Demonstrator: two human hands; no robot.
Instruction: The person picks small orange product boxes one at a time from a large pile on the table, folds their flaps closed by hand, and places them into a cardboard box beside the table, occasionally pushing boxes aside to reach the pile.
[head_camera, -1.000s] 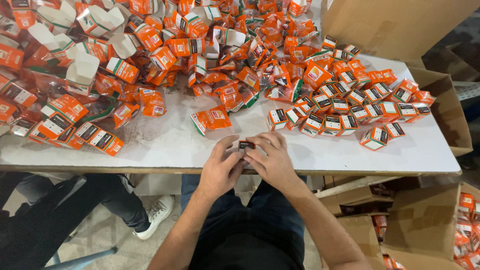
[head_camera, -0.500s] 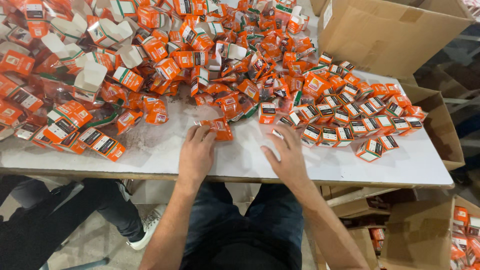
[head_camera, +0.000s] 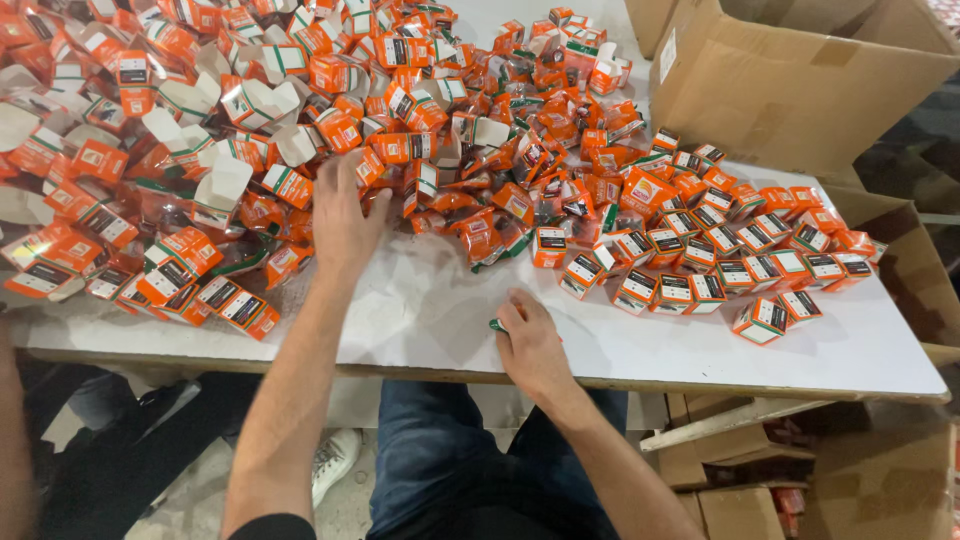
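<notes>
My left hand (head_camera: 343, 210) reaches forward with fingers spread onto the edge of a big heap of small orange boxes (head_camera: 300, 110) on the white table (head_camera: 430, 310). My right hand (head_camera: 528, 340) rests near the table's front edge, curled over a small green and orange item (head_camera: 497, 325) that is mostly hidden under the fingers. Closed orange boxes (head_camera: 720, 260) stand in rows to the right of that hand.
Large open cardboard cartons (head_camera: 790, 80) stand at the back right, another carton (head_camera: 900, 270) at the right edge, and more (head_camera: 800, 480) under the table. Another person's legs and a white shoe (head_camera: 330, 462) are at the lower left.
My hands were together at the front edge on a small box, then moved apart. The left hand has gone up into the pile; the right has drawn back to the table's front.
</notes>
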